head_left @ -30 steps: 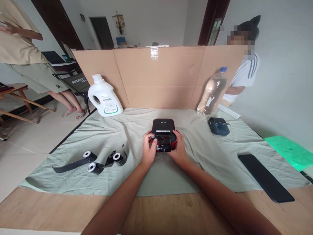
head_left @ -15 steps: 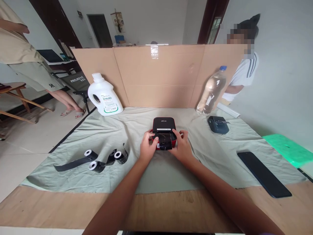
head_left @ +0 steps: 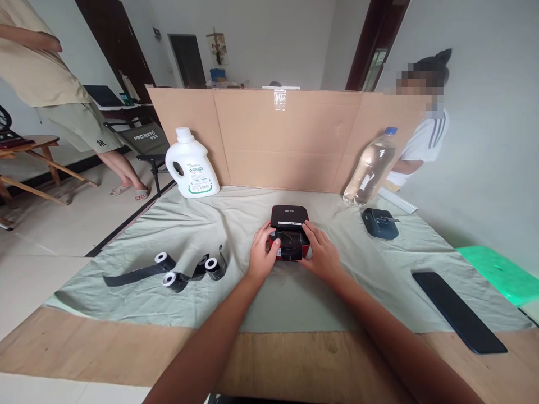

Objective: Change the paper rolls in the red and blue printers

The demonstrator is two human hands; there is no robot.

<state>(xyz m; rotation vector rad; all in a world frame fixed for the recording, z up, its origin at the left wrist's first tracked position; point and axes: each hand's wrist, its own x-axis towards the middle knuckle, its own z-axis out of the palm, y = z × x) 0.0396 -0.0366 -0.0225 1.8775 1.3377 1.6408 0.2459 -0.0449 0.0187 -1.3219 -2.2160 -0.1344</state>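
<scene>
A small black and red label printer rests on the green cloth in front of me, with a glossy black strip hanging over its front. My left hand grips the printer's left side, thumb on the front beside the strip. On the opposite side my right hand is closed round the right edge, fingers along the top and thumb low at the front. The fingertips at both sides are partly hidden. Left of the hands lie black rolls with white cores, one roll nearest, their loose ends trailing.
A white detergent bottle and a clear water bottle stand before a cardboard screen. To the right are a dark small device and a black phone-like slab. Two people stand beyond the table, one on each side.
The view has shifted, so everything appears slightly further right. Both hands stay on the printer; my right fingers now lie straighter along its edge.
</scene>
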